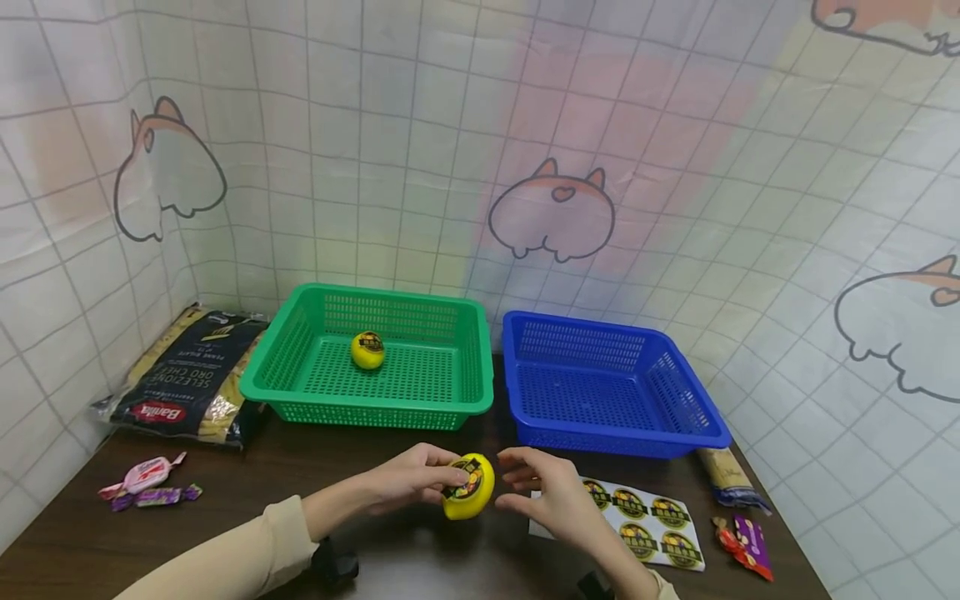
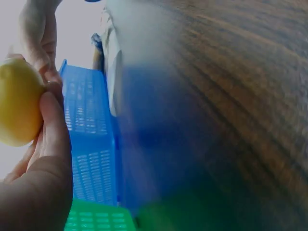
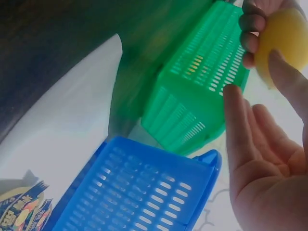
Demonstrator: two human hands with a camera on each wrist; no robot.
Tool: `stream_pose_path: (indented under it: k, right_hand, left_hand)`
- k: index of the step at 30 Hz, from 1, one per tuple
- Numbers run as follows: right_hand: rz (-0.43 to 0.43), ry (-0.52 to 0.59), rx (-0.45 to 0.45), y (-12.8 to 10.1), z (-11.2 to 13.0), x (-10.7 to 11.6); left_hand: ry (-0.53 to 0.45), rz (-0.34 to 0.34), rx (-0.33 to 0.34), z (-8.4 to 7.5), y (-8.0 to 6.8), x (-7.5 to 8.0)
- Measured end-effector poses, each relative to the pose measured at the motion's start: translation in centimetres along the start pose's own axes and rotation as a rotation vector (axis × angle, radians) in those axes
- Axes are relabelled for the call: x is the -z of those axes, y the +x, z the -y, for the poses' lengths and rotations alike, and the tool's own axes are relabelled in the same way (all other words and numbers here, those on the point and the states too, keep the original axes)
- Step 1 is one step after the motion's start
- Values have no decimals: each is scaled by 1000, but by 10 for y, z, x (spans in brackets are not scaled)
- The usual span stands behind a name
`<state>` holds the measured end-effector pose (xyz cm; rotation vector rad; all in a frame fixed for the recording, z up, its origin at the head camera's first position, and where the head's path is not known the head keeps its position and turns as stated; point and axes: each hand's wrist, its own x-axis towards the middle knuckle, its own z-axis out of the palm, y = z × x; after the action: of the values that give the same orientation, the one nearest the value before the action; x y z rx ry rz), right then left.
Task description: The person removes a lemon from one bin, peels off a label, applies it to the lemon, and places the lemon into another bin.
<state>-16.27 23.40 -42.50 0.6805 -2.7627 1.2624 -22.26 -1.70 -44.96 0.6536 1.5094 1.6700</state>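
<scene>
My left hand [image 1: 416,482] grips a yellow lemon [image 1: 478,493] above the table, with its thumb across the round dark sticker [image 1: 463,478] on the fruit. In the left wrist view the lemon [image 2: 19,101] shows a smooth side. My right hand [image 1: 551,498] is just to the right of the lemon, fingers spread and lightly bent, holding nothing. Its thumb overlaps the lemon [image 3: 284,43] in the right wrist view. Under and beside the right hand lies a white sheet of round stickers [image 1: 656,521]. Another lemon [image 1: 367,351] with a sticker lies in the green basket [image 1: 367,417].
A blue basket [image 1: 600,437] stands right of the green one. At the back left lies a dark pasta bag [image 1: 187,371]; wrapped candies [image 1: 150,475] are in front of it. On the right are a smaller packet [image 1: 727,477] and more wrapped candies [image 1: 742,546].
</scene>
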Motion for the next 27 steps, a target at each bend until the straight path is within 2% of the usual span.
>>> stream_pose_path:
  k: [3,8,11,15,22,27]
  right_hand:
    - [-35,0,-41,2,1,0]
    - [-84,-25,-91,9,2,1]
    - [-95,-31,-132,14,2,2]
    - [-104,-42,-174,22,3,5]
    - [-104,-41,-200,35,6,7]
    - [-98,-60,-217,44,7,9]
  left_hand:
    - [25,-34,-26,-7,-5,3]
    - [145,-88,-74,-24,-14,10]
    - [221,-116,-111,-35,-19,15]
    - [273,-164,-156,-51,-27,24]
    - [382,-286,-200,-77,-41,46]
    - [429,-393,-214,-92,-45,65]
